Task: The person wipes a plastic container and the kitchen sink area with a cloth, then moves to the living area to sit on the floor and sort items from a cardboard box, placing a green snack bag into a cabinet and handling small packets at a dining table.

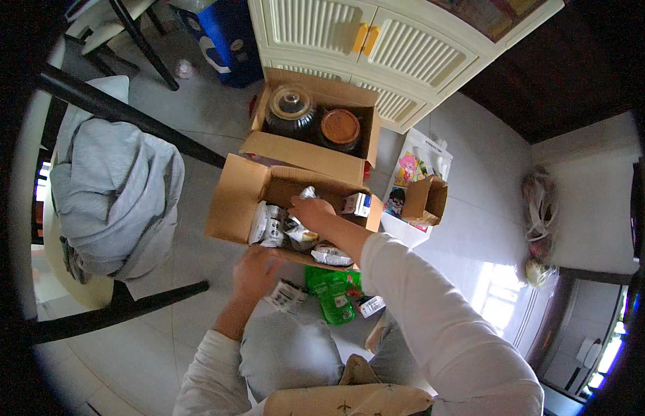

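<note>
An open cardboard box sits on the floor before me, its left flap folded out. My right hand reaches down inside it, against a small silvery packet; whether the fingers grip the packet is hidden. Below that hand lies a clear-and-silver food packet. A white packet with dark print leans at the left wall, and another silvery packet rests along the near wall. In the right corner stands a small white-and-blue carton. Slightly blurred, my left hand is at the near left edge, fingers apart and holding nothing.
Behind, a second cardboard box holds a lidded glass jar and a wooden-lidded jar. A green package and small carton lie near my knees. A chair with grey cloth stands left, a cream cabinet behind.
</note>
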The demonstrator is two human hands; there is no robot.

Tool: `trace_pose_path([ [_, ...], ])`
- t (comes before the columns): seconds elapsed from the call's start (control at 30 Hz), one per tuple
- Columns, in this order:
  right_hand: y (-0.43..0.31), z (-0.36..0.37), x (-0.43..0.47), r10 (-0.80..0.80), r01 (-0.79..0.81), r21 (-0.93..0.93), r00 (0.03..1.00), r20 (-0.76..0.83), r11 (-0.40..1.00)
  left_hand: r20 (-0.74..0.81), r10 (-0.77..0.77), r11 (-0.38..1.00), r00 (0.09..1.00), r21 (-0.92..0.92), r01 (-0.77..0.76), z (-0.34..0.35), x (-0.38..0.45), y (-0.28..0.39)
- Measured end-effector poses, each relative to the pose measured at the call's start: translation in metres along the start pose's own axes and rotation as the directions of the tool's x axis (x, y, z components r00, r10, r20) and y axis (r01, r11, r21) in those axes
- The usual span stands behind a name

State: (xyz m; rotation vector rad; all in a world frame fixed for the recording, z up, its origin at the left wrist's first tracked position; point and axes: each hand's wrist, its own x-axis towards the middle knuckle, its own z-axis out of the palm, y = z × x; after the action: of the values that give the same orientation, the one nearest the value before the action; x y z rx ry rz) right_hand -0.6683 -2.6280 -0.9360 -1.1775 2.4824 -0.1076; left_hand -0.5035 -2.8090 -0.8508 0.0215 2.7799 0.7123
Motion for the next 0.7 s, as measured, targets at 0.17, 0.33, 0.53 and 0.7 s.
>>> trace_pose_path([
  [0.17, -0.021, -0.036, -0.042, 0.163, -0.162, 0.328, 0.986, 0.025, 0.931, -0.044, -0.143, 0.942, 0.989, 0.301, 0.150, 0.004, 0.040, -0.016],
  [0.33, -0.042, -0.042, -0.069, 0.053, -0.065, 0.367, 0.998, 0.043, 0.928, 0.015, -0.125, 0.847, 0.992, 0.522, 0.099, 0.037, 0.059, -0.031],
  [0.53, -0.055, -0.018, -0.042, 0.304, -0.325, 0.465, 0.945, 0.121, 0.823, 0.051, -0.129, 0.904, 0.990, 0.416, 0.096, 0.030, 0.071, -0.005],
  [0.7, -0.068, -0.025, -0.018, 0.537, -0.577, 0.504, 0.808, 0.241, 0.643, -0.147, 0.036, 0.989, 0.989, 0.147, -0.014, 0.020, 0.042, 0.008],
])
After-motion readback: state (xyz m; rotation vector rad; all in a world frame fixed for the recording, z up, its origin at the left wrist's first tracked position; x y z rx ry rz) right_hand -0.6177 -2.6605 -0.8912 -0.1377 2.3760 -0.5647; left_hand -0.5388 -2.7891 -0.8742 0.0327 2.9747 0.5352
